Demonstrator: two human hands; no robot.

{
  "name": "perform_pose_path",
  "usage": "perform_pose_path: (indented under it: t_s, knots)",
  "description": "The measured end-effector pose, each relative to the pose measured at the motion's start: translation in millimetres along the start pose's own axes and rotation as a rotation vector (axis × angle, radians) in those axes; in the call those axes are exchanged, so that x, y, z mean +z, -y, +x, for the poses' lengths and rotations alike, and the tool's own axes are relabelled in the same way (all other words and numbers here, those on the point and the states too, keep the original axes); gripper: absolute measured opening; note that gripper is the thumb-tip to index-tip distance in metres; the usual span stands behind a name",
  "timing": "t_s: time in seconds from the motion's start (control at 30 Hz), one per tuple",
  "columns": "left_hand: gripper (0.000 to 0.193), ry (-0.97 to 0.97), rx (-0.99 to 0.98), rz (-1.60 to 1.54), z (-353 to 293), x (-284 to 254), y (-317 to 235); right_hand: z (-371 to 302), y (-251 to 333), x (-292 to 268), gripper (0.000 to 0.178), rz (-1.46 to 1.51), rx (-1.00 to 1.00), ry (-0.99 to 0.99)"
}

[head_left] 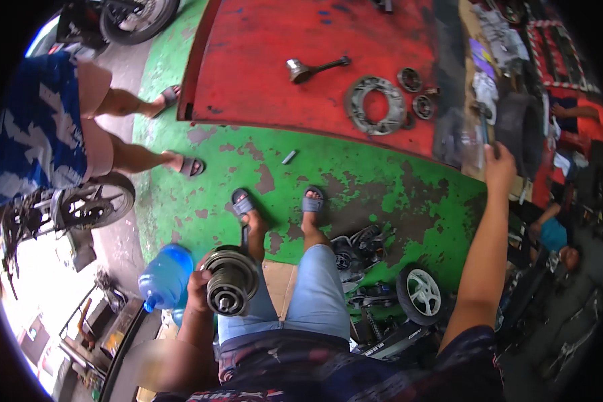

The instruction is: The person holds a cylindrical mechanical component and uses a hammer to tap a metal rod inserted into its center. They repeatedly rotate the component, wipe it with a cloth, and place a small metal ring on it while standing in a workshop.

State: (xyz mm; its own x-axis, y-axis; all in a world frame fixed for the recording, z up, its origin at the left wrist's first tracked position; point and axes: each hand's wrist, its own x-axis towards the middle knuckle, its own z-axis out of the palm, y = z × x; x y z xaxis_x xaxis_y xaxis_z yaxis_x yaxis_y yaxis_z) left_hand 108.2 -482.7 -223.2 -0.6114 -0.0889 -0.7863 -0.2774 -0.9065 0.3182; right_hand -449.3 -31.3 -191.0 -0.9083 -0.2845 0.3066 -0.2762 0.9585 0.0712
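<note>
My left hand is wrapped round a metal crankshaft in front of my lap. A rod sticks up from its far side, and its stepped round end points toward me. My right arm reaches far out to the right, beyond the corner of the red table. There, my right hand has its fingers bent at the lower end of a slim bluish tool; its kind is too blurred to make out. On the table lie a piston-like part with a rod, a ring-shaped metal casting and bearings.
Another person stands at the left beside motorcycles. A blue water jug is by my left arm. Motor parts and a white-spoked wheel lie at my right. More people are at the far right.
</note>
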Motion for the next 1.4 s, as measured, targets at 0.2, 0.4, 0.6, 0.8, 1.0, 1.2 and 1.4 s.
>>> perform_pose_path:
  t_s: [0.2,0.4,0.6,0.8,1.0,1.2,1.4]
  knots:
    - [0.079,-0.030,0.047,-0.024,41.9,2.5,27.8,-162.3,214.9,-12.6,0.015,0.715,-0.303,0.438]
    - [0.084,-0.101,0.043,-0.079,96.7,-36.6,59.6,-342.1,291.6,306.3,0.038,0.474,-0.538,0.877]
    - [0.086,0.013,0.065,-0.217,138.0,-105.2,98.3,-395.5,357.5,506.2,0.026,0.120,-0.682,0.956]
    - [0.081,-0.054,0.046,-0.208,137.2,-161.3,123.3,-413.8,365.1,587.1,0.024,-0.080,-0.741,0.783]
    - [0.078,0.019,0.050,-0.160,147.3,-187.3,110.5,-436.7,321.5,620.5,0.024,-0.042,-0.490,0.692]
    - [0.086,-0.005,0.005,-0.099,86.0,-148.2,84.1,-383.2,296.5,392.1,0.044,0.358,-0.197,1.053]
    - [0.079,0.184,-0.022,0.020,37.1,-52.1,27.7,-335.0,206.4,111.4,0.060,0.757,0.162,0.659]
